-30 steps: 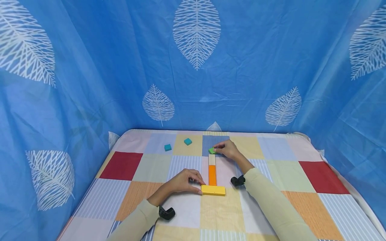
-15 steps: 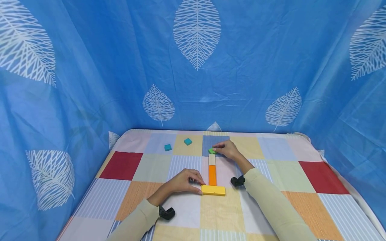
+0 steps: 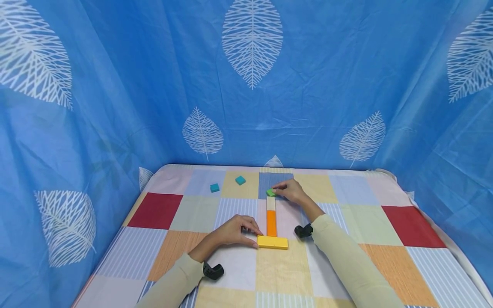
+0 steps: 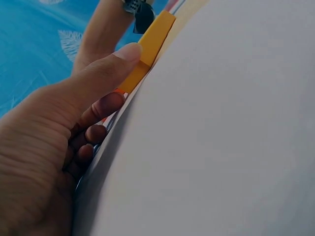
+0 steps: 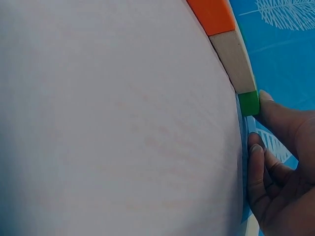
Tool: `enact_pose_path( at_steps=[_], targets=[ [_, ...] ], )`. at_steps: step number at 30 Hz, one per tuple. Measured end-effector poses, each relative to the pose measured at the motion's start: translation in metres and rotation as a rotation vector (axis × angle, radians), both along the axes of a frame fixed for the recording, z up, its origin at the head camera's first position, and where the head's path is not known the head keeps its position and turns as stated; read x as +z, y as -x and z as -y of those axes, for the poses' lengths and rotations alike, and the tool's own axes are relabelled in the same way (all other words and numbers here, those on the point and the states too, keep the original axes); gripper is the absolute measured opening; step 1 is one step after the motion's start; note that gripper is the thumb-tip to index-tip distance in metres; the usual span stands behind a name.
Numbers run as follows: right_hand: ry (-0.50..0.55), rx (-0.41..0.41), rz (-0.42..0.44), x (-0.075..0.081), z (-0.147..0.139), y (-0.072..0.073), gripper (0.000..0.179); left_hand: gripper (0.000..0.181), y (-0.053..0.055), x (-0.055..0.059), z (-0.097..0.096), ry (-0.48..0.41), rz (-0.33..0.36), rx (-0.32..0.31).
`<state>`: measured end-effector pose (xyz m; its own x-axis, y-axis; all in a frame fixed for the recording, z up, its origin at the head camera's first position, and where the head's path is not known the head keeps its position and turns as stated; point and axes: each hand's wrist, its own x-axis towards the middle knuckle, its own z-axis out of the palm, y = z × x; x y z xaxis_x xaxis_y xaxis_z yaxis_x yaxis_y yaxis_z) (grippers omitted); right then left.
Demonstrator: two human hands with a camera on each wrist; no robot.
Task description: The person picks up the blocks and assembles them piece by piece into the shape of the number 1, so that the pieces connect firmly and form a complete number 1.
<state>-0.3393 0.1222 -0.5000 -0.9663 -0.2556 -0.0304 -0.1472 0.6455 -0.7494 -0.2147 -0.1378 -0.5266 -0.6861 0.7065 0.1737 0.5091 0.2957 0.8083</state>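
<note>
A yellow block (image 3: 272, 242) lies crosswise on the patchwork cloth. From its far side an orange block (image 3: 271, 223), a plain wooden block (image 3: 271, 203) and a small green block (image 3: 270, 193) run away in a straight row. My left hand (image 3: 233, 232) pinches the yellow block's left end, the thumb lying on the yellow surface in the left wrist view. At the far end of the row, my right hand (image 3: 290, 191) holds the green block between thumb and fingers. In the right wrist view the green block (image 5: 248, 103) sits flush against the wooden one (image 5: 234, 61).
Two small teal blocks, one nearer (image 3: 214, 188) and one farther (image 3: 240, 180), lie apart to the left of the row. A blue leaf-print curtain (image 3: 308, 85) surrounds the back and sides of the cloth-covered surface (image 3: 335, 269).
</note>
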Motion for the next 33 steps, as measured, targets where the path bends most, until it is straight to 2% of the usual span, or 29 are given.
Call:
enact_pose_path(
  at_steps=[11, 16, 21, 29, 33],
  targets=[
    [0.004, 0.007, -0.003, 0.000, 0.000, -0.001, 0.025, 0.028, 0.001, 0.005, 0.001, -0.040, 0.046, -0.019],
    [0.019, 0.009, -0.012, -0.001, 0.000, -0.001, 0.024, 0.019, 0.002, 0.004, 0.000, -0.039, 0.069, 0.017],
    [0.018, 0.032, -0.016, -0.002, 0.000, -0.001, 0.025, 0.017, 0.004, 0.003, 0.001, -0.070, 0.129, 0.033],
    [0.032, 0.012, -0.002, -0.001, 0.000, -0.002, 0.024, 0.020, 0.009, 0.012, 0.004, -0.075, 0.237, 0.060],
    [0.024, 0.021, -0.007, 0.000, -0.002, -0.002, 0.024, 0.021, 0.014, 0.017, 0.006, -0.082, 0.267, 0.056]
  ],
)
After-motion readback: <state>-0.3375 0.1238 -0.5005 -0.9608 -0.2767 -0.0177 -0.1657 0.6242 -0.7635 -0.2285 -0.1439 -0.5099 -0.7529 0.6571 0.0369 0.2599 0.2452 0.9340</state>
